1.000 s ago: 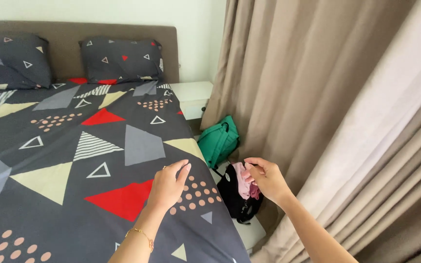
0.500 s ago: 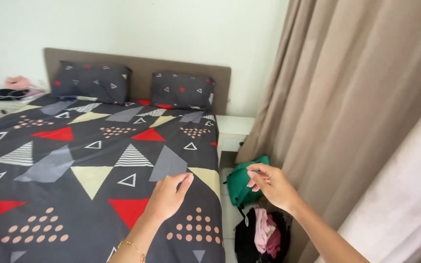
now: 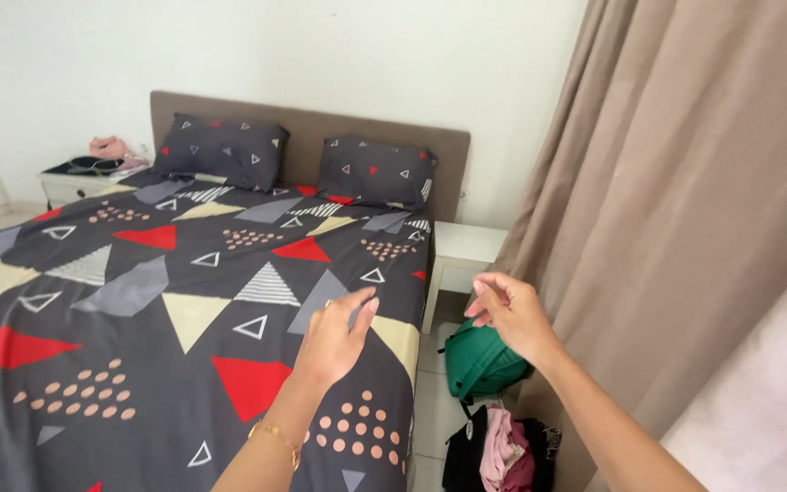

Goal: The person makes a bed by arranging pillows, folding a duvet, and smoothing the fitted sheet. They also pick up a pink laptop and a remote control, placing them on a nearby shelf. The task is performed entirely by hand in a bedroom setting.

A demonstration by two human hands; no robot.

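**Empty hands raised beside the bed**

The left hand [image 3: 334, 339] hovered above the patterned bedspread [image 3: 138, 301], fingers loosely apart, gripping nothing. The right hand [image 3: 514, 314] hung just above the green bag [image 3: 480, 364], fingers curled but apart, empty. Below those fingers sat a black bag [image 3: 462, 456] with pink clothes [image 3: 503, 451].

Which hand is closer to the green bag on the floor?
The right hand. It hangs just above the green bag, empty. The left hand is over the bed cover, further left.
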